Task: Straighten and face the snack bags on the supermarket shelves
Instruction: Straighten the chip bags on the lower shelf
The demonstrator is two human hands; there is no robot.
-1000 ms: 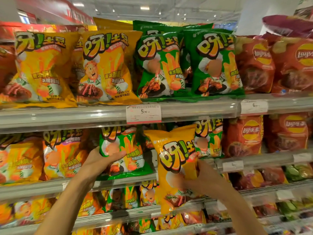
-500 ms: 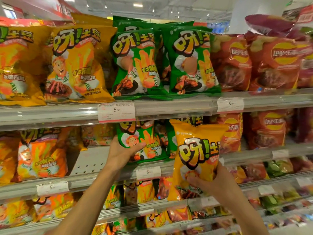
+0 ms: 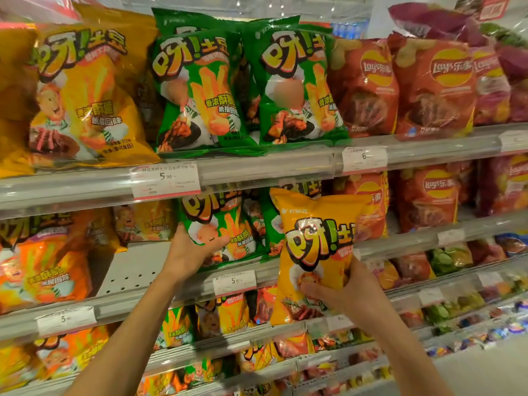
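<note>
Snack bags fill every shelf in front of me, and two of them are in my hands. My right hand (image 3: 353,298) grips a yellow bag (image 3: 314,252) by its lower half, fingers curled round the front and thumb side behind, holding it upright and out in front of the shelving, clear of the second shelf (image 3: 137,270). Its printed face points toward me and it overlaps the green and red bags behind it.

My left hand (image 3: 191,252) is up at the second shelf, fingers wrapped on the lower left edge of a green bag (image 3: 225,227) that stands at the shelf's front lip, leaning slightly. Just left of that bag the shelf shows a bare stretch of perforated white metal, with a yellow bag set further back behind the gap and orange bags (image 3: 43,261) beyond it to the left.

On the top shelf (image 3: 257,170) a big yellow bag (image 3: 85,92) stands at the left, then two green bags (image 3: 200,90) side by side, facing out, then red Lay's bags (image 3: 434,81) running off to the right. More red Lay's bags sit on the second shelf at the right, behind and beside the bag I am holding.

A price tag (image 3: 165,180) reading 5.90 hangs on the top shelf's rail; a smaller one (image 3: 235,281) sits on the rail below, between my two hands. Lower shelves carry more yellow, orange and green bags, too blurred to read.
</note>
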